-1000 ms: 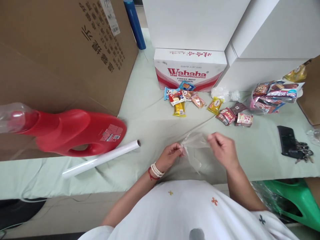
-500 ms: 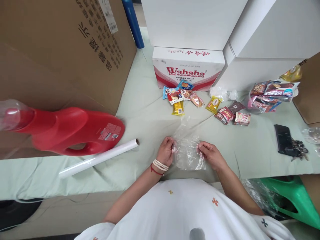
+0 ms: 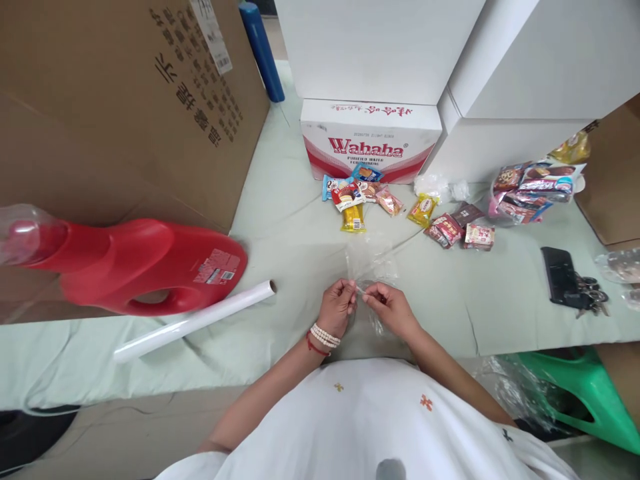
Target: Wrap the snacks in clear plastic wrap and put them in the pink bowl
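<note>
Close to my body, a clear plastic bag (image 3: 373, 263) is bunched between my two hands above the green tablecloth (image 3: 295, 260). My left hand (image 3: 339, 307), with white and red bracelets at the wrist, pinches the bag's gathered film. Fingertips of my right hand (image 3: 393, 308) pinch the film just to the right, almost touching the left fingers. Part of the bag spreads out beyond the hands, and some hangs below them. Past it lie several wrapped snacks (image 3: 349, 195) in a small heap. To their right are a yellow packet (image 3: 423, 209) and dark red packets (image 3: 445, 230).
A red jug (image 3: 155, 267) lies on its side at left beside a white roll (image 3: 195, 322). Behind stand a Wahaha carton (image 3: 370, 140), white boxes and a brown box (image 3: 125, 113). A filled snack bag (image 3: 535, 190), a phone (image 3: 559, 275) and keys (image 3: 593, 293) lie right.
My right hand has moved left, close to my left hand. The bag, stretched flat between them before, is now gathered and bunched. The whole view has shifted slightly.
</note>
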The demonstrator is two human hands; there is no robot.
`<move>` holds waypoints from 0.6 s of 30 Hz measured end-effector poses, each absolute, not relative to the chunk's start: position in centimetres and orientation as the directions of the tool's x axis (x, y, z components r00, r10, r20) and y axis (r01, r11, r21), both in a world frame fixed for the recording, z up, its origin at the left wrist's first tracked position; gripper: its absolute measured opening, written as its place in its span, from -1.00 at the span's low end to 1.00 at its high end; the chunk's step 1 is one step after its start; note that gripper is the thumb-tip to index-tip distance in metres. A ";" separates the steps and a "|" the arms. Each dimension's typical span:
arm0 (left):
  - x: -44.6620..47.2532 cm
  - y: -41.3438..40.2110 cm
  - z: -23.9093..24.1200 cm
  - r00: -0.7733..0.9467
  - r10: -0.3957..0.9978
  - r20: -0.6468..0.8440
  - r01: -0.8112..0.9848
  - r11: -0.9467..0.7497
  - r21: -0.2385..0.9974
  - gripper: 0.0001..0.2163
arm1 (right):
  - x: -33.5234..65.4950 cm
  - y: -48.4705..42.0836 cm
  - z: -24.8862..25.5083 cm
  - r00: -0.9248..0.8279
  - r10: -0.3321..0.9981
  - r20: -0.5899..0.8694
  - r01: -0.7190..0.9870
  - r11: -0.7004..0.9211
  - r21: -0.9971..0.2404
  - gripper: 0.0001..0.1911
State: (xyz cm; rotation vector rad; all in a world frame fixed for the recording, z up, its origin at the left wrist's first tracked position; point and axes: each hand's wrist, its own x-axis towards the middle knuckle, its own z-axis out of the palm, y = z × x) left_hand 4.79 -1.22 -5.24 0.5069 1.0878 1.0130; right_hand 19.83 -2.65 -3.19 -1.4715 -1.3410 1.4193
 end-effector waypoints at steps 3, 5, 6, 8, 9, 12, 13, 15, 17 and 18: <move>4.5 -1.5 -5.5 0.108 0.870 -0.481 -0.419 0.479 0.771 -0.52 | 20.3 -2.7 -3.6 -0.119 0.914 -0.387 0.012 -0.389 -0.921 -0.58; 4.4 -1.6 -5.6 0.115 0.877 -0.466 -0.388 0.472 0.792 -0.52 | 20.9 -2.9 -3.4 -0.128 0.888 -0.442 -0.038 -0.449 -0.893 -0.54; 4.3 -1.6 -5.6 0.121 0.881 -0.457 -0.367 0.467 0.804 -0.52 | 21.1 -3.0 -3.2 -0.131 0.883 -0.451 -0.033 -0.458 -0.888 -0.53; 4.3 -1.6 -5.5 0.139 0.887 -0.440 -0.327 0.460 0.825 -0.53 | 21.4 -3.1 -2.8 -0.107 0.904 -0.414 0.030 -0.413 -0.910 -0.52; 4.3 -1.6 -5.4 0.151 0.892 -0.425 -0.301 0.452 0.840 -0.53 | 21.4 -3.0 -2.7 -0.085 0.924 -0.372 0.084 -0.366 -0.927 -0.53; 4.4 -1.6 -5.0 0.198 0.919 -0.340 -0.180 0.375 0.909 -0.57 | 20.9 -2.4 -2.4 -0.060 0.970 -0.237 0.244 -0.216 -0.945 -0.58; 4.4 -1.6 -4.9 0.207 0.927 -0.311 -0.145 0.344 0.928 -0.58 | 20.8 -2.1 -2.4 -0.075 0.972 -0.221 0.253 -0.196 -0.948 -0.60; 4.3 -1.6 -4.9 0.183 0.940 -0.288 -0.131 0.314 0.940 -0.61 | 20.5 -1.6 -2.6 -0.096 0.968 -0.234 0.191 -0.213 -0.958 -0.61; 4.1 -1.5 -4.9 0.117 0.947 -0.298 -0.170 0.315 0.934 -0.64 | 20.5 -1.2 -2.9 -0.051 0.957 -0.284 0.086 -0.279 -0.956 -0.58; 3.8 -1.5 -4.9 0.086 0.946 -0.313 -0.206 0.324 0.923 -0.65 | 20.7 -1.0 -3.0 -0.006 0.949 -0.316 0.033 -0.316 -0.948 -0.58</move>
